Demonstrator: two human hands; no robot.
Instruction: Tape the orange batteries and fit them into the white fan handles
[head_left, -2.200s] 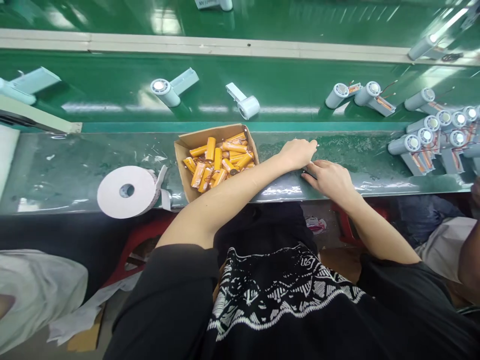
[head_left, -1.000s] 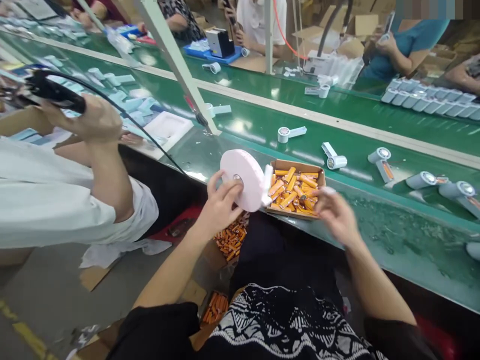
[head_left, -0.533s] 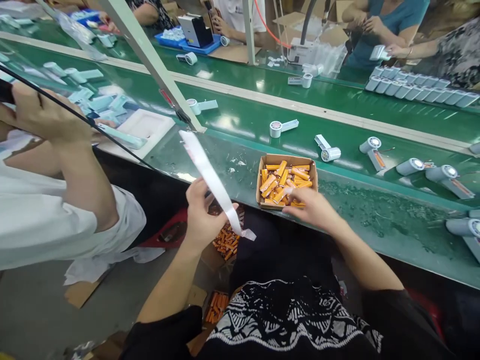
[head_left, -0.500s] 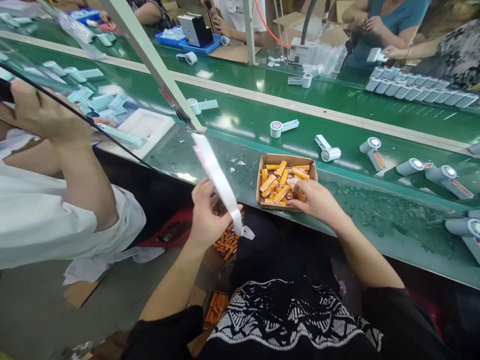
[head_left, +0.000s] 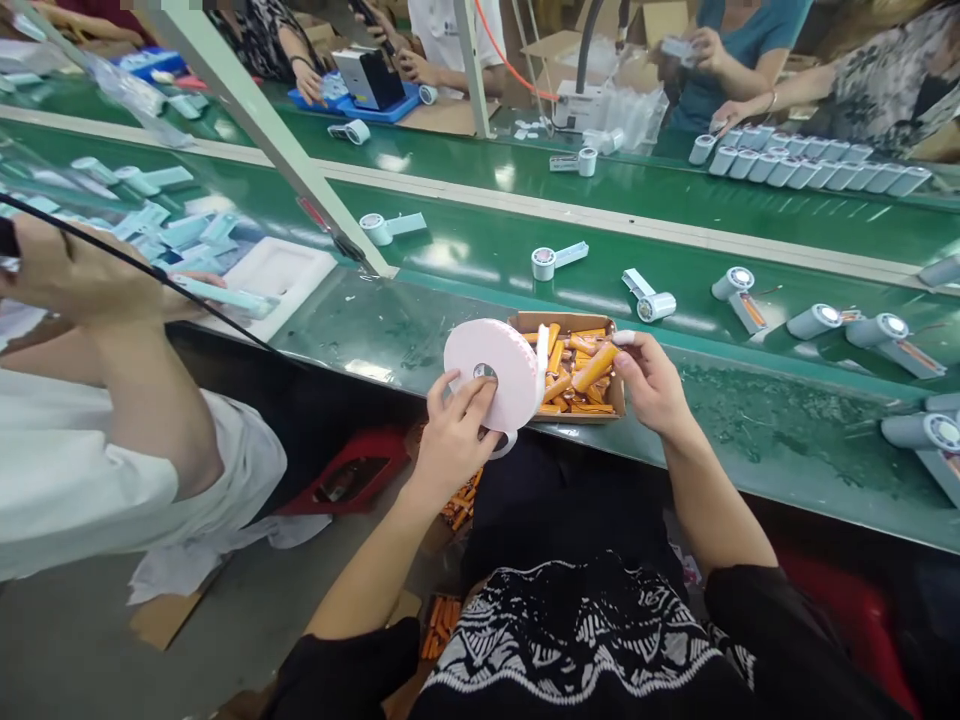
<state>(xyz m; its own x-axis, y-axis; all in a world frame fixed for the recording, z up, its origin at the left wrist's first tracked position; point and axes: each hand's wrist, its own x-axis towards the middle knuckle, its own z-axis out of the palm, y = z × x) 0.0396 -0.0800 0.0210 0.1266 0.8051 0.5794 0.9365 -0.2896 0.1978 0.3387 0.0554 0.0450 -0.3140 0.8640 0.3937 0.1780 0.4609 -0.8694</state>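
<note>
My left hand (head_left: 461,430) grips a large flat roll of white tape (head_left: 491,345), with fingers at its centre hole and the thumb at its lower edge. A loose end hangs below the roll. Between the thumb and fingers of my right hand (head_left: 654,385) is an orange battery (head_left: 596,368), held tilted at the right side of a small cardboard box (head_left: 577,416). More orange batteries (head_left: 556,350) lie jumbled in that box, partly hidden behind the roll. The right index fingertip has a white covering.
Several handheld fan bodies (head_left: 544,264) lie on the green conveyor belt (head_left: 465,230). A slanted metal post (head_left: 262,130) rises left of the box. At left, a co-worker's arm (head_left: 142,370) is beside a white foam tray (head_left: 281,275). Other people work across the belt.
The tape roll has turned from edge-on to face-on and moved right, nearer the box. My right hand has come up out of the box with a battery.
</note>
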